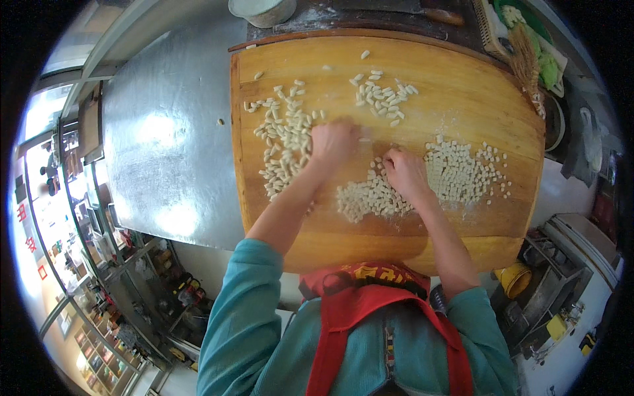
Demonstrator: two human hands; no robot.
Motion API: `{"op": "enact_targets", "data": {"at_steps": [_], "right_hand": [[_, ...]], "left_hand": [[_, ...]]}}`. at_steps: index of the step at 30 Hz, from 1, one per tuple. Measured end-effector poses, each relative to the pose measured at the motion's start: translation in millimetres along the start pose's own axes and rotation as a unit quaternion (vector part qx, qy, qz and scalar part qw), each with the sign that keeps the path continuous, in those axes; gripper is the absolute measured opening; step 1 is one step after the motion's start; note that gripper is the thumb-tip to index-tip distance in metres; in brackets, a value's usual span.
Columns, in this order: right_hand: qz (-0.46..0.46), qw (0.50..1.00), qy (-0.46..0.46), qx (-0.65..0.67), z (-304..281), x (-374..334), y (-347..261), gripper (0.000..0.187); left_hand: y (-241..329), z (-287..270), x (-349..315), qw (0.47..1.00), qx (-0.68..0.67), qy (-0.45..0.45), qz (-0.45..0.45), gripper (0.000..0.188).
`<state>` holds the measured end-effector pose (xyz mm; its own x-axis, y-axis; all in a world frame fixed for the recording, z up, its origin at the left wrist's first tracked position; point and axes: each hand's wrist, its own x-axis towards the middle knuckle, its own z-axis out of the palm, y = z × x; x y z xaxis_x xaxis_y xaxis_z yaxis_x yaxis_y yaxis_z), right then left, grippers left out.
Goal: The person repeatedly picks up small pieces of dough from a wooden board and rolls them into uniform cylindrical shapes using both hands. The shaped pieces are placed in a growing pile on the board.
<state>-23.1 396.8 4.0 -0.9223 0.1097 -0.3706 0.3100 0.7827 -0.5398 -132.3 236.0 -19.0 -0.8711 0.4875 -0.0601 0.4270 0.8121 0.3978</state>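
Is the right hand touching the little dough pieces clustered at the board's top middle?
Apart. The head view shows a strip of bare wooden board between the right hand and those dough pieces.

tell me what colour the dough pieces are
Creamy white dough pieces, clearest in the head view.

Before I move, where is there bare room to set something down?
Mostly the metal table left of the wooden board, save one small piece. On the board, the upper-right area between the upper cluster and right edge. Crowded: the left pile beside the left hand, cubes flanking the right hand.
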Motion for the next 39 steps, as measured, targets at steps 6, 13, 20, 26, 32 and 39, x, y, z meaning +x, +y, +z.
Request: {"op": "enact_targets", "data": {"at_steps": [6, 13, 20, 26, 32, 39], "right_hand": [[-0.052, 0.992, 0.113, 0.005, 0, 5, 15, 0.013], [-0.016, 0.995, 0.073, 0.073, -10, 18, 14, 0.02], [0.057, 0.991, 0.107, -0.05, -21, 51, 8, 0.026], [-0.083, 0.985, 0.023, 0.15, -20, 26, -10, 0.017], [-0.142, 0.988, 0.035, -0.043, 2, 8, 1, 0.013], [-0.047, 0.998, 0.031, -0.002, -5, 6, 5, 0.013]], "left_hand": [[13, 1, -32, 0.987, -0.121, 0.012, 0.102, 0.017], [17, -4, -50, 0.982, -0.151, -0.024, 0.113, 0.025], [11, -9, -44, 0.974, -0.168, -0.061, 0.138, 0.019], [6, -10, -51, 0.973, -0.174, -0.067, 0.14, 0.017], [12, -28, -36, 0.993, -0.079, -0.074, 0.046, 0.02], [4, -16, -14, 0.996, -0.05, 0.028, 0.07, 0.021]]}}
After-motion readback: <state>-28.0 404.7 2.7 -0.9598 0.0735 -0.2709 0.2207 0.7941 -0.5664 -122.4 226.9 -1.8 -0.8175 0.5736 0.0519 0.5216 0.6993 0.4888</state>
